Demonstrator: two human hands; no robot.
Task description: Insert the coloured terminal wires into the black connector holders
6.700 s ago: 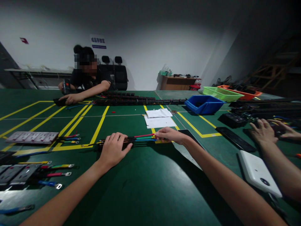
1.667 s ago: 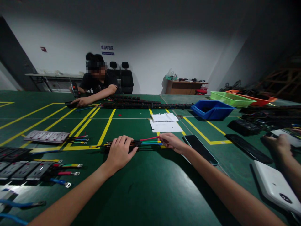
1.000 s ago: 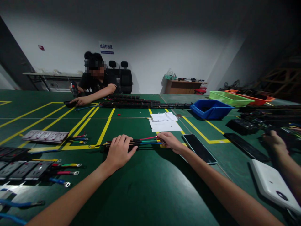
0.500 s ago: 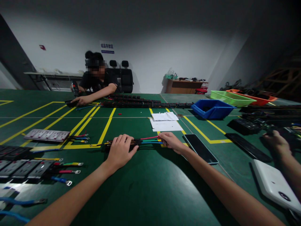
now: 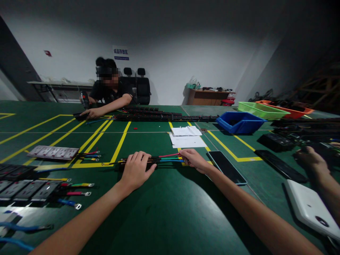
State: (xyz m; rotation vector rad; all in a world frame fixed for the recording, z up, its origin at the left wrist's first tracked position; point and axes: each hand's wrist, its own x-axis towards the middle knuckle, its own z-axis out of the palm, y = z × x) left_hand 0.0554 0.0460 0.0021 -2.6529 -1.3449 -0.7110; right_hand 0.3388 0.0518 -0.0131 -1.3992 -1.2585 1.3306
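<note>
Head view: what's changed?

Beside the right hand [image 5: 195, 161], the phone [image 5: 227, 167] shows more fully than in the earliest frame.

Surroundings?

Green table [image 5: 156, 219], yellow lines [image 5: 120, 142], pale wall [image 5: 170, 81] beyond.

The cables [image 5: 167, 160]?

Red, green, blue, on the table; right fingertips clamp their ends. The left hand [image 5: 135, 170] lies across them, grip unclear.
</note>
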